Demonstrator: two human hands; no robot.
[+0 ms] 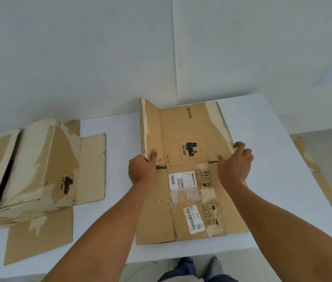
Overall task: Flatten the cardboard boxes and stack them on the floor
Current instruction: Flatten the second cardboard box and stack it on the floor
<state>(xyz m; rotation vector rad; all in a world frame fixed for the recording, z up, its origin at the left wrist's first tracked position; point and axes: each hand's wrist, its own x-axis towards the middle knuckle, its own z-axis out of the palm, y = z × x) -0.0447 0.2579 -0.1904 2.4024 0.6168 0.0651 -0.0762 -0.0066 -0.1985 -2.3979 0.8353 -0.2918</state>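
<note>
Flattened box [191, 200] on tabletop [273, 159], hands at its far panel.
Left hand [142, 169] pinches the raised left flap [151, 127]; right hand [235, 165] curls its fingers [242, 148] over the right edge.

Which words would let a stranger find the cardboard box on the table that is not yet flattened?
Start at the white rectangular table and go to its left end. There stands a worn brown cardboard box with its flaps spread on the tabletop. Unlike the nearly flat brown cardboard box in the middle, it has height and a dark open gap on its left side.
</note>
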